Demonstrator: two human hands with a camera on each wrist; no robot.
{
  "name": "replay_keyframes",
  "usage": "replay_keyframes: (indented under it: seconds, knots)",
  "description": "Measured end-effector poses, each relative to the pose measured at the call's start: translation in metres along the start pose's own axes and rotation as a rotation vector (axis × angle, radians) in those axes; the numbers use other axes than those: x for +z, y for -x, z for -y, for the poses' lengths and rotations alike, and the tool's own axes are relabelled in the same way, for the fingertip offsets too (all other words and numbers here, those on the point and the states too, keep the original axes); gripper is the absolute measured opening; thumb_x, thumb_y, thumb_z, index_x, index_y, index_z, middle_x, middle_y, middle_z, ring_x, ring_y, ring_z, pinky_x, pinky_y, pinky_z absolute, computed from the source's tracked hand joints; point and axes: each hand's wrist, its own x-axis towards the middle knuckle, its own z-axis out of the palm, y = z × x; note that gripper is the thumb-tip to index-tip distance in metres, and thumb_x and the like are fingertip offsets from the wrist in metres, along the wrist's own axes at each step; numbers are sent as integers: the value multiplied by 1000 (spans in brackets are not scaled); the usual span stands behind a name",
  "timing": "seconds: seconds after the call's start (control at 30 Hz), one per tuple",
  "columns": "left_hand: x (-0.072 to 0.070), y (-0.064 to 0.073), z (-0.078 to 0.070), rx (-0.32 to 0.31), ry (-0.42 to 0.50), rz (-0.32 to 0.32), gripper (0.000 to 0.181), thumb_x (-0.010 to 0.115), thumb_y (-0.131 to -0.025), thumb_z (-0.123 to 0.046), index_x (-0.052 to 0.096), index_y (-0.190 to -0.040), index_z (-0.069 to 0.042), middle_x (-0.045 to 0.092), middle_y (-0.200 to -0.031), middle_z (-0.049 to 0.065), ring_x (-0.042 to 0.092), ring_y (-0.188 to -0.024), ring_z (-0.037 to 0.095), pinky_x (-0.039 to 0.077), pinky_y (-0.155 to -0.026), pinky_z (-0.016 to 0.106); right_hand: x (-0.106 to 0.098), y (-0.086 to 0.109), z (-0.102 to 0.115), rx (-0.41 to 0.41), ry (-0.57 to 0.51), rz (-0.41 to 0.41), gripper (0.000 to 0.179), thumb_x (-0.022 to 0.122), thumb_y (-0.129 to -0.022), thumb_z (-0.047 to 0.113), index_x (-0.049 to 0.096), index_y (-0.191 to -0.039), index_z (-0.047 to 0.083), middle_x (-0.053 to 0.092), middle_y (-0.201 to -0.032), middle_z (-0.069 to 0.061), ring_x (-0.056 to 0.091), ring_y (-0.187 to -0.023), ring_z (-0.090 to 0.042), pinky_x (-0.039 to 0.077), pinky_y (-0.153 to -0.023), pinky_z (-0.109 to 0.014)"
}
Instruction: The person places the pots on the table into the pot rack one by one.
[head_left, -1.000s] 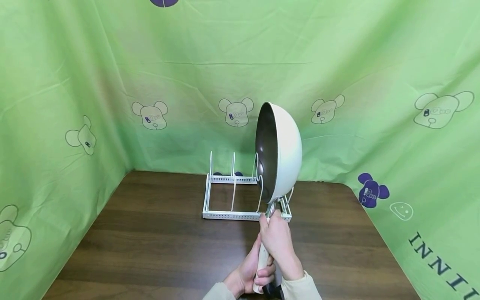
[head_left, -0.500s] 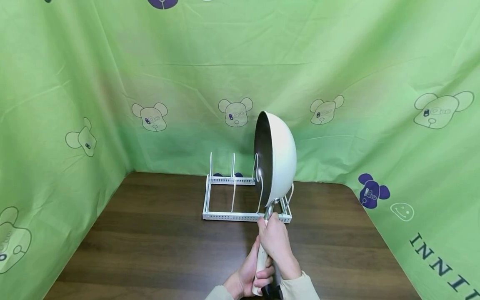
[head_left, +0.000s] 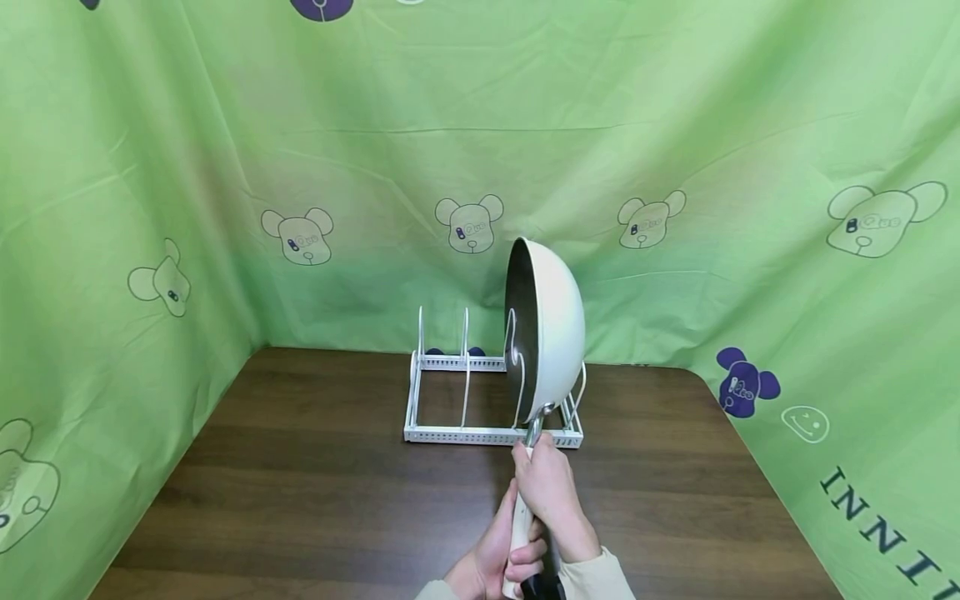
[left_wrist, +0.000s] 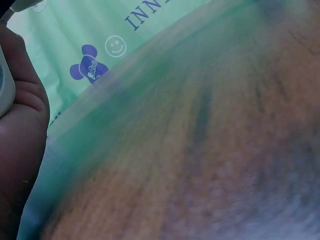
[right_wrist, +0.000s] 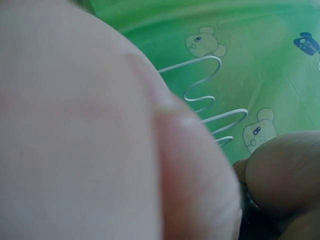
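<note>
A white wok (head_left: 561, 325) with a dark inside stands on edge over the right part of a white wire rack (head_left: 465, 435), its open side facing left. One of the rack's wire dividers shows in front of the dark inside. My right hand (head_left: 551, 483) grips the upper part of the pale handle (head_left: 520, 529), just below its metal neck. Lower down, my left hand (head_left: 495, 546) holds the handle near its end. In the right wrist view the right hand (right_wrist: 100, 130) fills the left side, with the rack's wire loops (right_wrist: 215, 65) beyond it.
The rack sits toward the back of a brown wooden table (head_left: 322, 500). Its left dividers (head_left: 465, 375) stand upright beside the wok. A green printed cloth (head_left: 375, 183) hangs behind the table and along both sides.
The wok has come down into the rack and slightly to the left. Both hands have sunk a little with it and keep their hold on the handle.
</note>
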Motion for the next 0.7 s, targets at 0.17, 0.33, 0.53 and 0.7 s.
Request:
replay_keyframes:
  seconds: [0.17,0.33,0.53,0.7]
  knots:
    - [0,0,3,0,-28,-7,69,11,-89,-87,43,-75,-28,32,-48,-14,37,-38,-4,34,-39,16,0,3,-4,21,2,15,19,58,-98,16,51,-89,0,55,-68,-10,56,-63,-30,48,-63,-49]
    - [-2,-1,8,-4,-36,-35,71,4,-90,-84,43,-74,-28,38,-47,-17,32,-37,-2,34,-39,17,-1,5,-6,22,-11,32,19,59,-98,15,50,-90,0,52,-65,-7,53,-61,-26,46,-59,-45]
    - [-2,-7,16,40,-40,-112,74,-3,-97,-74,45,-73,-23,44,-51,-15,36,-40,0,29,-40,16,-5,9,-10,20,-9,65,18,60,-97,14,50,-91,0,53,-66,-7,54,-61,-26,47,-60,-45]
    - [-2,-13,23,90,-87,-200,72,3,-97,-73,48,-76,-21,45,-58,-12,42,-47,2,35,-48,17,-10,11,-15,11,1,101,20,60,-97,14,50,-95,-3,54,-68,-9,56,-64,-27,48,-62,-45]
